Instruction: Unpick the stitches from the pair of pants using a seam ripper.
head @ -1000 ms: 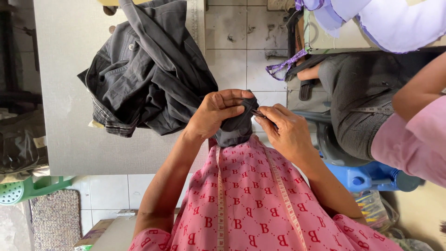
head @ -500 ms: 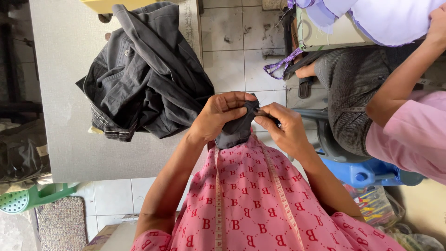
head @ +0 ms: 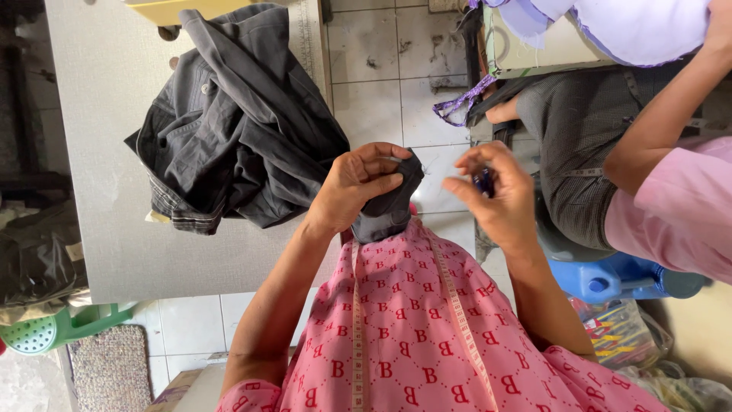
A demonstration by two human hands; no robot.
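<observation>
My left hand [head: 354, 187] grips a small piece of dark grey fabric [head: 393, 200] held up in front of my chest. My right hand [head: 499, 194] is a short way to the right of the fabric, apart from it, with its fingers pinched on a small dark blue tool [head: 483, 181]. I cannot tell what kind of tool it is. A pile of dark grey garments [head: 229, 130] lies on the grey table [head: 107, 191] to the left of my left hand. A measuring tape [head: 460, 313] hangs over my pink patterned top.
Another person sits close on the right, with a pink sleeve [head: 679, 217] and grey clothing [head: 587, 145], at a table with pale purple cloth [head: 633, 27]. A blue plastic container [head: 610, 276] stands below them. A green plastic item [head: 46, 329] and a mat [head: 110, 368] lie at the lower left.
My right hand has let go of the fabric and pulled away to the right with the small tool. My left hand still holds the fabric.
</observation>
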